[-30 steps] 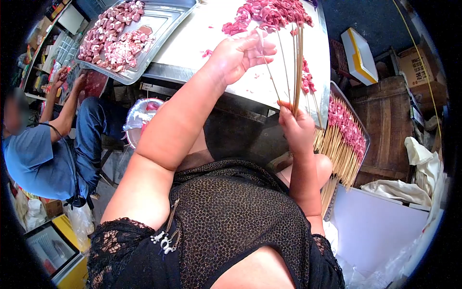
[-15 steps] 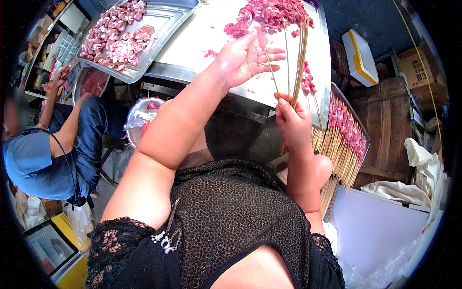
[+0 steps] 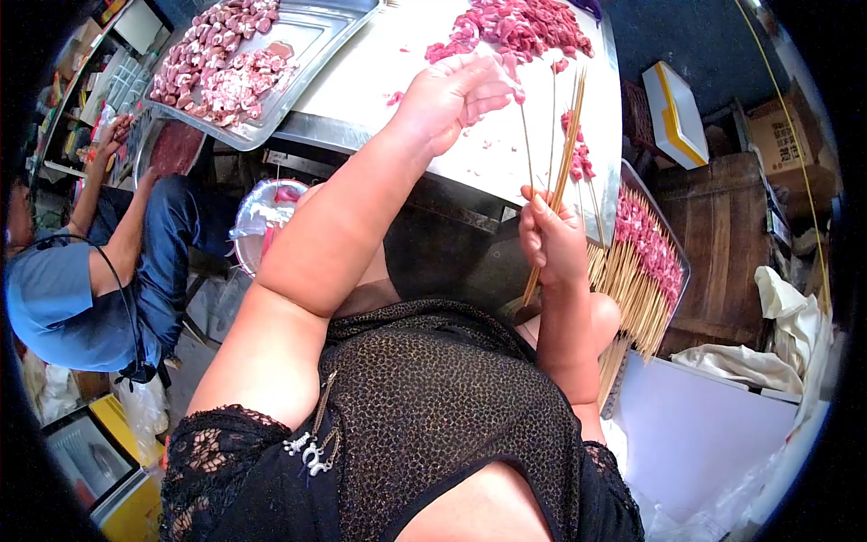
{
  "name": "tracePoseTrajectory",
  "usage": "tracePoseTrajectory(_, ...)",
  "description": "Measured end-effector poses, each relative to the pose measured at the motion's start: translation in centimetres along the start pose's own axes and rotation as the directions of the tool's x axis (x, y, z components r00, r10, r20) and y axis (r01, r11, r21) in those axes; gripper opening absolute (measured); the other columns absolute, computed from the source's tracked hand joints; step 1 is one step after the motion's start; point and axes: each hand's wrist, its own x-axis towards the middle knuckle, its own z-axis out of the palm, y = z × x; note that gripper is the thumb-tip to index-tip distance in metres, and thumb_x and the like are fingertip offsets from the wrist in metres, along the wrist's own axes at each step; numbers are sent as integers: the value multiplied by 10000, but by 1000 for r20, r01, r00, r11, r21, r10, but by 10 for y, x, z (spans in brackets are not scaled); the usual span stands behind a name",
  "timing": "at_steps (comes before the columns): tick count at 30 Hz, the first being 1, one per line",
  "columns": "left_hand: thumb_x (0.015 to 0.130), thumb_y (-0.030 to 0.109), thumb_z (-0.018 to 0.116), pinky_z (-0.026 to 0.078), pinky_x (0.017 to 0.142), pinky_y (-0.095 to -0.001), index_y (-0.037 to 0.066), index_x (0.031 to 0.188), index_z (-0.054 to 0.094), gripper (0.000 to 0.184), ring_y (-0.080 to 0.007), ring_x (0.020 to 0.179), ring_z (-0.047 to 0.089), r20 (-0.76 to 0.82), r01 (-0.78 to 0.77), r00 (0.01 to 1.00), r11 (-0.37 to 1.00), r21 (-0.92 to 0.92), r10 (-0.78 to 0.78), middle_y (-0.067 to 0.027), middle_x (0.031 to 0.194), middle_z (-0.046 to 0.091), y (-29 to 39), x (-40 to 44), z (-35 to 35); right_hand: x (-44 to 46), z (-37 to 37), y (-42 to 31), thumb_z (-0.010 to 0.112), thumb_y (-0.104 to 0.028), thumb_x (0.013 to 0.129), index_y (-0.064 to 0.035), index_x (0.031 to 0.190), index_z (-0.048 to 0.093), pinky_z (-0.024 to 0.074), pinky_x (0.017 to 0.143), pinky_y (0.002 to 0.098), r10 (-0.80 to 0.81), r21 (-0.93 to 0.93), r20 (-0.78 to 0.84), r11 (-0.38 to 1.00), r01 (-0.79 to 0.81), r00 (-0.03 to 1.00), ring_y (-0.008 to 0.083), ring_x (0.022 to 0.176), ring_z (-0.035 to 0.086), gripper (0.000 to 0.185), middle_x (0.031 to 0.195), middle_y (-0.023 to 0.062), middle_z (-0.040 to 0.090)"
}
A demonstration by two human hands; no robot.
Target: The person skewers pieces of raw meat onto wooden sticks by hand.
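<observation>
Above the near edge of the white work table [image 3: 352,99], my left hand [image 3: 447,98] has its fingers closed around a small piece of raw meat [image 3: 512,74]. The meat is at the tip of a thin skewer, but whether it is pierced I cannot tell. My right hand [image 3: 554,237] grips a bundle of bamboo skewers [image 3: 572,144] that points up and away. The thin skewer slants out of this hand toward the meat. A heap of sliced red meat [image 3: 528,32] lies on the table beyond my hands, with small meat pieces [image 3: 581,158] near the right edge.
To the right, a metal tray holds many loaded meat skewers [image 3: 646,244]. A metal tray [image 3: 312,50] with meat chunks stands at the left. Below it is a lined bucket [image 3: 248,239]. A seated person [image 3: 68,303] works at far left beside a bowl [image 3: 176,154].
My left fingers were spread beside the meat and have now closed around it. My right hand and its skewers have shifted slightly lower and to the right.
</observation>
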Motion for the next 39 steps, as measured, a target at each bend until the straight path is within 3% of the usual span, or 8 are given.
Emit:
tracePoseTrajectory(12,912,132,496,529,825,-368,-22,1090,527,237,-249,901,635,-23,7,1000,1000,28,-7,-162,982,626,5,-2,-2,0,3,2,572,-149,879,17,1022,577,276,316,169,-30,-74,-27,997,28,999,55,418,425,219,632,16,532)
tracePoseTrajectory(14,918,148,487,526,825,-376,-24,1087,526,244,-257,927,627,37,58,998,998,-21,-57,-173,997,622,9,-6,1,0,5,2,573,-147,878,17,1023,580,274,318,170,-38,-86,-33,996,35,999,53,418,421,219,632,15,532)
tracePoseTrajectory(18,911,158,507,522,829,-383,-23,1087,524,254,-264,953,618,9,110,994,994,24,-111,-182,1015,616,7,-9,7,-2,8,1,534,-115,890,25,1035,552,247,310,170,-45,-145,-51,989,37,998,53,388,382,202,627,10,508)
tracePoseTrajectory(21,901,169,531,514,844,-380,-22,1087,521,267,-266,962,614,44,101,993,988,117,-107,-184,1031,611,4,-13,9,-1,7,2,557,-128,883,21,1031,573,259,321,173,-60,-146,-47,988,53,997,51,403,394,210,629,7,517)
tracePoseTrajectory(24,887,163,554,505,861,-382,-18,1080,522,266,-260,961,612,180,167,965,975,146,-192,-182,1033,611,-4,-14,5,1,6,5,586,-134,870,14,1035,593,278,332,177,-85,-154,-61,985,75,995,49,416,408,221,638,7,530)
tracePoseTrajectory(32,882,76,534,503,871,-382,-85,1067,500,248,-273,949,609,-19,56,998,996,75,-55,-185,1008,604,-7,-7,5,1,9,16,600,-85,859,-4,1038,612,295,365,165,-210,-246,-159,955,167,965,26,431,414,197,651,3,564)
tracePoseTrajectory(36,885,74,527,503,871,-382,-97,1042,517,233,-275,957,607,7,40,999,997,63,-40,-185,997,609,-3,-6,3,0,8,17,589,-77,865,-3,1027,620,306,400,156,-242,-278,-144,941,195,960,16,453,420,181,646,-4,568)
tracePoseTrajectory(39,875,27,532,530,818,-369,-67,1147,457,298,-282,890,624,3,44,999,998,35,-44,-193,987,599,0,-6,2,-6,11,14,586,-77,866,-1,1027,621,314,417,154,-231,-300,-156,937,177,960,15,468,424,180,648,-6,567)
